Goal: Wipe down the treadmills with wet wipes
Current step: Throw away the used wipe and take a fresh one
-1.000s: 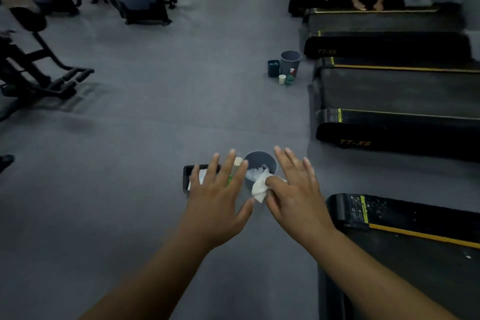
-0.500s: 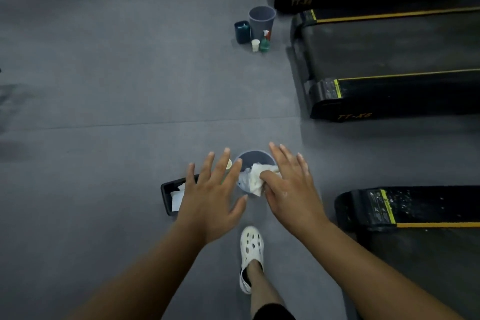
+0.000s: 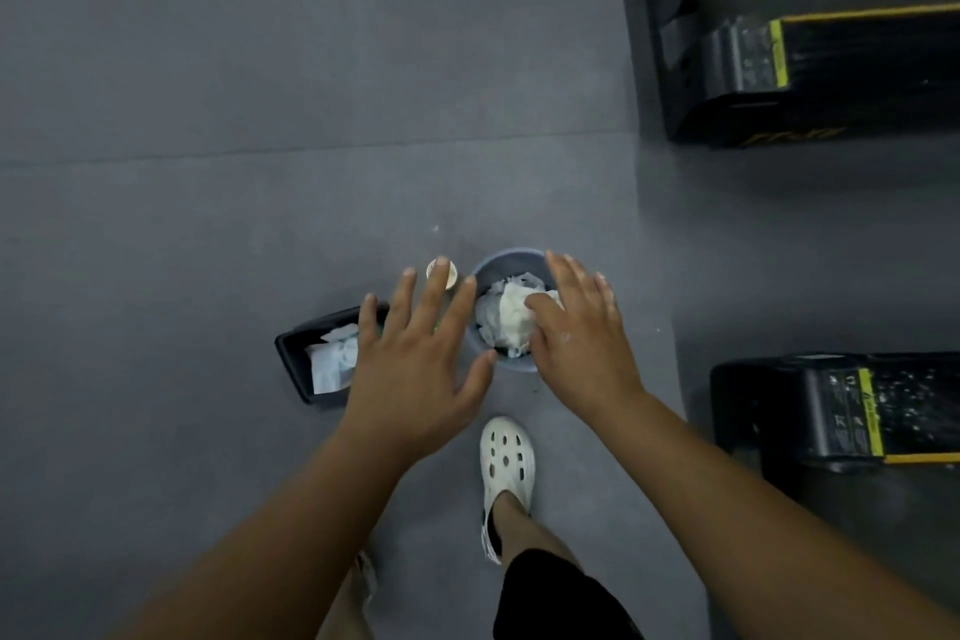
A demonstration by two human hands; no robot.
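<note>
My right hand (image 3: 576, 333) pinches a crumpled white wipe (image 3: 511, 317) between thumb and forefinger, right over the round grey bin (image 3: 506, 364), which holds other used wipes. My left hand (image 3: 415, 359) hovers spread and empty to the left of the bin, partly above a black rectangular box (image 3: 293, 353) with white wipes inside. Two black treadmills with yellow stripes lie to the right: the near treadmill's end (image 3: 831, 411) is speckled with white flecks, the far treadmill (image 3: 810, 73) sits at top right.
A small round white cap or cup (image 3: 434, 270) stands on the grey floor just behind my left fingers. My foot in a white perforated clog (image 3: 506, 457) is planted below the bin. Grey floor stretches to the left and ahead.
The view has tilted down and closed in on the bin; the far bucket and bottles have left the view. My right hand has carried the wipe over the bin's opening. My left hand stays spread.
</note>
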